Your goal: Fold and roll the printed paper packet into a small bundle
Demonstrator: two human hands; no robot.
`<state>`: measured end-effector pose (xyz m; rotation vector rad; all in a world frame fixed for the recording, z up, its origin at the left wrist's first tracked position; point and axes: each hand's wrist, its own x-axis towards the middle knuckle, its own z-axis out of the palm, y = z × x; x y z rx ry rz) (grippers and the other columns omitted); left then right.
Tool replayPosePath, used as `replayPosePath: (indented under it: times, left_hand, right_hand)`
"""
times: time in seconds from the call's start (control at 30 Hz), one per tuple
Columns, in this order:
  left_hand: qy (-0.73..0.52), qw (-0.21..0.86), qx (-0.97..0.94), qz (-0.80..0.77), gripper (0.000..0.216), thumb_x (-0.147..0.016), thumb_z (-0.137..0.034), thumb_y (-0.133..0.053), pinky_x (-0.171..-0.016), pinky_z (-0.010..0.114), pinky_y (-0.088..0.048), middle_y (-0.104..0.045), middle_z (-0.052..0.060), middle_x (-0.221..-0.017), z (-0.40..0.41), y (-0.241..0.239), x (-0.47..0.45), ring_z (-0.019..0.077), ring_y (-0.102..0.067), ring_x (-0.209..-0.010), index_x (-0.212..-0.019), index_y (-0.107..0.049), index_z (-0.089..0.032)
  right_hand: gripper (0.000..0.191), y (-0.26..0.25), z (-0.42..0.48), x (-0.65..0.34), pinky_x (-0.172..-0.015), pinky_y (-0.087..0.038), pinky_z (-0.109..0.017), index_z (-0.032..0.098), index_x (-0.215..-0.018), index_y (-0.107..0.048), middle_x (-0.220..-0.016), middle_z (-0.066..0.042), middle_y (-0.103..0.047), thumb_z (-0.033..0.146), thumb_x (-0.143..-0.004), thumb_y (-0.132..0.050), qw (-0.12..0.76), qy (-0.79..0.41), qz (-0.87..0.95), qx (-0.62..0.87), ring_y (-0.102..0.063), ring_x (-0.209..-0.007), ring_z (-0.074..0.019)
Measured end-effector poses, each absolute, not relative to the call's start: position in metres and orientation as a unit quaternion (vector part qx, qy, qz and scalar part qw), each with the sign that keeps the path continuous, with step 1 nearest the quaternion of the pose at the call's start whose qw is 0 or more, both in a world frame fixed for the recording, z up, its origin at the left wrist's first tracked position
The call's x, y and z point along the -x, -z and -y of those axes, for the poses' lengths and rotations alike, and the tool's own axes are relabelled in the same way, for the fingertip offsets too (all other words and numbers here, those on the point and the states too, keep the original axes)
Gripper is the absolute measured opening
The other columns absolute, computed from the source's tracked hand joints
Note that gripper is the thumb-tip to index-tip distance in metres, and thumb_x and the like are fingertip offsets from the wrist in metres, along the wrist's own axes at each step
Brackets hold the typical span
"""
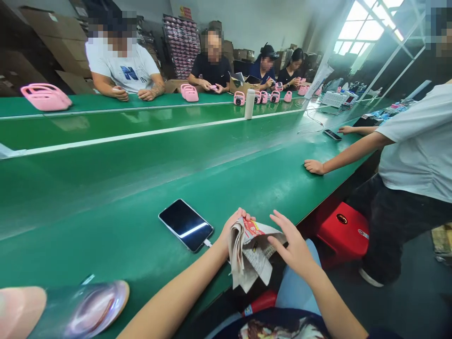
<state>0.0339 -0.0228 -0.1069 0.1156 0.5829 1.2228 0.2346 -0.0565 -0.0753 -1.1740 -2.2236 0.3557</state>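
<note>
A folded, crumpled newspaper (252,254) with a red printed patch hangs over the table's near edge, above my lap. My left hand (235,228) is closed around its upper left side, the fingertips showing over the top. My right hand (291,245) is at the paper's right side, fingers spread and thumb apart, close to its loose corner; whether it touches the paper is hard to tell. Left of my left hand a smartphone (186,225) lies face up with a white cable plugged into its lower end.
A clear tumbler with a pink part (63,306) lies at the lower left of the green table (116,207). Pink devices (45,96) and a pale bottle (249,104) stand farther back. A co-worker (420,141) leans on the table at right, beside a red stool (344,230). Several people sit opposite.
</note>
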Motion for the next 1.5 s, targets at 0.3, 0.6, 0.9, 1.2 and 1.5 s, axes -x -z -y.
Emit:
replayPosePath:
  times: [0.3, 0.6, 0.9, 1.2, 1.5]
  left_hand:
    - [-0.557, 0.753, -0.115, -0.331, 0.057, -0.055, -0.047, -0.090, -0.059, 0.026, -0.044, -0.048, -0.005, -0.056, 0.022, 0.112, -0.039, 0.0139, -0.056, -0.060, -0.088, -0.057, -0.014]
    - [-0.557, 0.709, -0.166, -0.400, 0.072, -0.054, -0.060, -0.085, -0.053, 0.022, -0.042, -0.053, -0.004, -0.059, 0.031, 0.104, -0.039, 0.0116, -0.054, -0.058, -0.101, -0.055, -0.015]
    - [-0.585, 0.693, -0.148, -0.395, 0.071, -0.057, -0.058, -0.084, -0.055, 0.023, -0.042, -0.052, -0.005, -0.059, 0.034, 0.102, -0.040, 0.0118, -0.053, -0.057, -0.105, -0.054, -0.015]
    - [-0.615, 0.699, -0.110, -0.346, 0.065, -0.062, -0.049, -0.084, -0.066, 0.028, -0.048, -0.054, -0.005, -0.064, 0.033, 0.112, -0.038, 0.0143, -0.058, -0.068, -0.109, -0.054, -0.016]
    - [-0.592, 0.725, -0.117, -0.333, 0.055, -0.065, -0.044, -0.083, -0.070, 0.029, -0.048, -0.057, -0.002, -0.065, 0.030, 0.116, -0.037, 0.0162, -0.061, -0.071, -0.104, -0.059, -0.014]
  right_hand:
    - [0.024, 0.080, 0.064, -0.247, -0.077, -0.052, -0.024, 0.021, -0.101, -0.069, -0.096, 0.002, -0.072, 0.030, -0.103, -0.046, 0.325, -0.159, 0.813, 0.457, -0.069, -0.087, -0.0142]
    - [0.035, 0.062, 0.065, -0.215, -0.059, -0.038, -0.028, 0.018, -0.073, -0.058, -0.067, 0.001, -0.060, 0.029, -0.103, -0.044, 0.327, -0.061, 0.850, 0.408, -0.056, -0.060, -0.0144]
    - [0.017, 0.056, 0.065, -0.216, -0.078, -0.049, -0.021, 0.019, -0.106, -0.064, -0.098, -0.002, -0.070, 0.024, -0.101, -0.049, 0.363, -0.160, 0.816, 0.421, -0.067, -0.090, -0.0130]
    - [0.028, 0.050, 0.084, -0.243, -0.111, -0.037, -0.035, 0.015, -0.125, -0.057, -0.132, -0.011, -0.055, 0.016, -0.097, -0.051, 0.362, -0.096, 0.889, 0.265, -0.049, -0.127, -0.0203]
    - [0.031, 0.060, 0.080, -0.245, -0.104, -0.044, -0.034, 0.020, -0.124, -0.059, -0.127, -0.008, -0.059, 0.008, -0.095, -0.053, 0.396, -0.100, 0.833, 0.374, -0.054, -0.120, -0.0181]
